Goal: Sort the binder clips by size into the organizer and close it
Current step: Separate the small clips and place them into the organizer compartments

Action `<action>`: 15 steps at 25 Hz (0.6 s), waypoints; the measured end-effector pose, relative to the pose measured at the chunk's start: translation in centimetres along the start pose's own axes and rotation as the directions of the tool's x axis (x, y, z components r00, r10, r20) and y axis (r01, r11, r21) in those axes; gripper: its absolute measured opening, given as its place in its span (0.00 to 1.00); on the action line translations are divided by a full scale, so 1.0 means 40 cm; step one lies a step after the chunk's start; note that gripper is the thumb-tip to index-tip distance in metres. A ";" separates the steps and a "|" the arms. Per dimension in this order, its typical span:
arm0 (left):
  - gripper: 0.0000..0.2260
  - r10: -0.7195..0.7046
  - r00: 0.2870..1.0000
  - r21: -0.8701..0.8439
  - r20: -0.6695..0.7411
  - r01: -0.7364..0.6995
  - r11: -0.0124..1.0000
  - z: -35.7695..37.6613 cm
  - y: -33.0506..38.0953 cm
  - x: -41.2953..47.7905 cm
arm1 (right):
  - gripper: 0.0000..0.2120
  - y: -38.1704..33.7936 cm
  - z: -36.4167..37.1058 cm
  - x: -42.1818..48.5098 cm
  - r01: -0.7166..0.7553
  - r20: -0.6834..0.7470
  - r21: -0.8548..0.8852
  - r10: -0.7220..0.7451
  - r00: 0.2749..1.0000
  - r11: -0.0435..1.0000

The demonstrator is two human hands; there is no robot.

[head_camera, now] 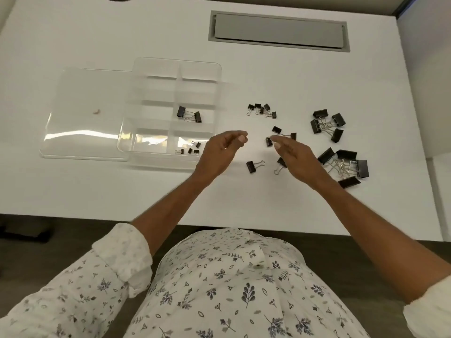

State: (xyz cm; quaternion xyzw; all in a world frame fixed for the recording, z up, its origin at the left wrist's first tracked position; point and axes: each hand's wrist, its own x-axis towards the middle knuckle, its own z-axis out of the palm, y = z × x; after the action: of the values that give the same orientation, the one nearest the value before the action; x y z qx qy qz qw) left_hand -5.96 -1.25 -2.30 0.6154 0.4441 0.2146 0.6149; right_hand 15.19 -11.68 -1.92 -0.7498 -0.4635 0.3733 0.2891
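Note:
A clear plastic organizer stands open on the white table, its lid lying flat to its left. Two medium binder clips lie in a right-hand compartment, and several small clips in the nearest right one. Loose black clips lie to the right: a small pile, scattered medium clips, and large ones. My right hand pinches the wire handle of a medium clip. My left hand hovers beside the organizer's near right corner, fingers curled, nothing visible in them.
A grey cable hatch is set into the table at the back. The table's front edge runs just before my body. A small reddish mark shows on the lid.

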 end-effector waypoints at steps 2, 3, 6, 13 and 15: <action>0.12 0.054 0.998 0.191 0.035 -0.060 0.980 0.059 -0.041 -0.017 | 0.18 0.059 0.002 -0.026 0.127 0.026 -0.262 -0.125 0.992 0.957; 0.13 0.082 0.995 0.275 0.050 -0.092 0.957 0.083 -0.065 -0.024 | 0.19 0.091 0.009 -0.035 0.189 0.065 -0.351 -0.177 0.982 0.917; 0.21 0.071 0.992 0.553 0.104 -0.117 0.825 0.134 -0.121 -0.051 | 0.25 0.170 0.026 -0.049 0.269 0.158 -0.512 -0.218 0.963 0.816; 0.13 0.158 0.987 0.693 0.006 -0.118 0.711 0.201 -0.152 -0.099 | 0.24 0.236 0.057 -0.082 0.324 0.118 -0.630 -0.325 0.938 0.706; 0.15 0.180 0.984 0.702 -0.007 -0.123 0.702 0.210 -0.159 -0.117 | 0.20 0.231 0.061 -0.086 0.328 0.103 -0.633 -0.344 0.933 0.702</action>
State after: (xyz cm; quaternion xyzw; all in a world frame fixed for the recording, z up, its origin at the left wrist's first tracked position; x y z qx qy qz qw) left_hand -3.35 -10.75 -8.27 0.8275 0.4629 0.1039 0.3002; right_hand 16.59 -18.35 -9.49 -0.7100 -0.6879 0.1250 0.0846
